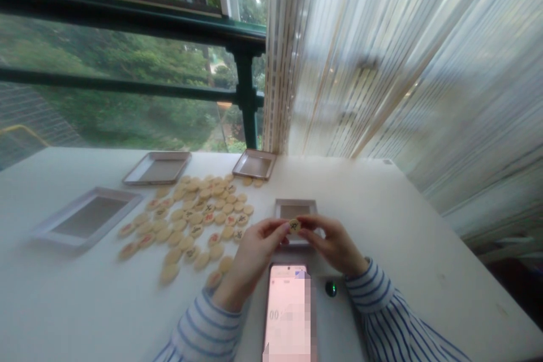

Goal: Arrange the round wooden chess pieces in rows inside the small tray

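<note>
Game piece, a small pale disc with a dark character on its face, is pinched at its edges between the fingertips of both hands. The left hand closes on one side with thumb and finger; the right hand meets it from the other. Holding only the rim leaves the marked face uncovered and turned toward the wearer, probably so that it can be read.

Directly behind and below the grip is a small shallow tray, partly hidden by the fingers; it seems placed there for easy reach. Left of the grip, many loose discs lie spread over a white table, some showing red or black characters, others blank. Spread out like this, most faces can be seen separately.

Beyond the discs, farther from the grip, are a brown-rimmed tray and a smaller tray; a white-rimmed tray sits farthest left. Just nearer the wearer than the grip, a phone lies screen up, apparently for glancing at.
</note>
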Motion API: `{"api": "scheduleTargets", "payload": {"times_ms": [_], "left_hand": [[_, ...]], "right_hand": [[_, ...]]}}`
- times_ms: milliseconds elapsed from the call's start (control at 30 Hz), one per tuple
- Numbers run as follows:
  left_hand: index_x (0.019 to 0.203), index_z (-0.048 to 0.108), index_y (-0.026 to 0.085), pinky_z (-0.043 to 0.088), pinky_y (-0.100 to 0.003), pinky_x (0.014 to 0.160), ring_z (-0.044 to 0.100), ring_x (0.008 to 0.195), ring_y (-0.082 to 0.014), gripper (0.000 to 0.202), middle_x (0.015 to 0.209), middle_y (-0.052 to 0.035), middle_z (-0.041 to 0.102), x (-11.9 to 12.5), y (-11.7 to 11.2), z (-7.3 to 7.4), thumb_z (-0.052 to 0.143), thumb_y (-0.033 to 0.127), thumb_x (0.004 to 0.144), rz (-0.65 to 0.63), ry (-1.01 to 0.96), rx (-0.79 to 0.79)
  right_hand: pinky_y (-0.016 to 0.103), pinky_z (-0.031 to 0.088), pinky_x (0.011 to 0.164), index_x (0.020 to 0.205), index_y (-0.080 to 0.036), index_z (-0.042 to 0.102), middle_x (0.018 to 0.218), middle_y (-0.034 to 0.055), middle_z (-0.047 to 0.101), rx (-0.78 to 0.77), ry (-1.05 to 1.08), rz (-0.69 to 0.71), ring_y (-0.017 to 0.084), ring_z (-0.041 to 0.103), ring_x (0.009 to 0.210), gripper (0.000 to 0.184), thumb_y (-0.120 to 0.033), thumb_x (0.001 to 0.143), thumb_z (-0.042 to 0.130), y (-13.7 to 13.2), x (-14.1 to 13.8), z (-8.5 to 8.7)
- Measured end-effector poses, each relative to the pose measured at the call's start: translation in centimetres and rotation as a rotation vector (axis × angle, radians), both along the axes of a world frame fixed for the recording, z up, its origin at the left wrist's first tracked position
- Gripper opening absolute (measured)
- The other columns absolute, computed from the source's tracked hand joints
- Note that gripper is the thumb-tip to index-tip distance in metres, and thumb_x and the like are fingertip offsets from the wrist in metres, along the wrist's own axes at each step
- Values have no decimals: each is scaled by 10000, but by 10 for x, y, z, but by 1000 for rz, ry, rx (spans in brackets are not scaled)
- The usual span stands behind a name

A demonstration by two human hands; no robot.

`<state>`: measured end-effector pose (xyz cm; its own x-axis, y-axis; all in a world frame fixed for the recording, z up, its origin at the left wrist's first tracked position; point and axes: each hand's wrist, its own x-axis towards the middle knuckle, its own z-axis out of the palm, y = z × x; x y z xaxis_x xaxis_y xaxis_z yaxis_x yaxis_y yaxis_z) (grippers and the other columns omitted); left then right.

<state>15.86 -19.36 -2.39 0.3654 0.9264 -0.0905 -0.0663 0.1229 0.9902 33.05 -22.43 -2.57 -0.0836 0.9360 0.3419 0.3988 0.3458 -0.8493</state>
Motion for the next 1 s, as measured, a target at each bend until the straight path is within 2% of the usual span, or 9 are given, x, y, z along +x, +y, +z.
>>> {"api": "scheduleTargets", "payload": {"times_ms": [200, 333, 467, 600, 833, 1000], "left_hand": [[890, 652, 128, 426, -239, 599, 556, 641, -130, 324, 691, -43, 646, 2, -1, 2, 648, 383, 690, -6, -64, -62], [957, 638, 128, 442, -251, 617, 565, 636, -133, 383, 697, -46, 659, 3, -2, 5, 672, 375, 667, 14, -70, -123], [995, 655, 146, 452, -263, 638, 567, 666, -143, 402, 769, -64, 680, 3, -3, 6, 667, 380, 669, -15, -71, -85], [962, 675, 157, 448, -258, 639, 563, 684, -141, 345, 840, -72, 684, 3, -3, 6, 660, 361, 684, -31, -78, -60], [884, 690, 144, 434, -242, 615, 544, 650, -127, 277, 715, -46, 651, 0, -3, 1, 647, 352, 706, -15, -55, -20], [865, 687, 146, 437, -244, 621, 555, 669, -136, 266, 771, -60, 670, 2, -4, 2, 659, 348, 695, -10, -54, -33]], "right_hand": [[310, 496, 761, 992, -210, 648, 932, 46, 679, -12, 46, -12, 163, 611, 834, 238, -310, 786, 582, -1, 0, -1], [317, 488, 767, 1018, -203, 633, 926, 49, 671, -17, 48, 15, 159, 604, 829, 254, -297, 788, 580, -2, -1, 2], [312, 486, 736, 1028, -196, 621, 851, 38, 664, -9, 42, 15, 146, 593, 768, 280, -300, 768, 602, -3, -1, 3], [312, 480, 748, 1031, -202, 619, 871, 41, 653, 5, 21, 25, 148, 585, 790, 274, -306, 779, 593, -3, 0, 3], [309, 472, 755, 1055, -210, 610, 878, 40, 635, 27, -9, 45, 146, 572, 805, 266, -271, 799, 572, -3, 2, 3], [301, 476, 728, 1046, -207, 604, 838, 32, 619, 45, -6, 48, 140, 565, 772, 273, -252, 777, 593, -4, 0, 5]]}}
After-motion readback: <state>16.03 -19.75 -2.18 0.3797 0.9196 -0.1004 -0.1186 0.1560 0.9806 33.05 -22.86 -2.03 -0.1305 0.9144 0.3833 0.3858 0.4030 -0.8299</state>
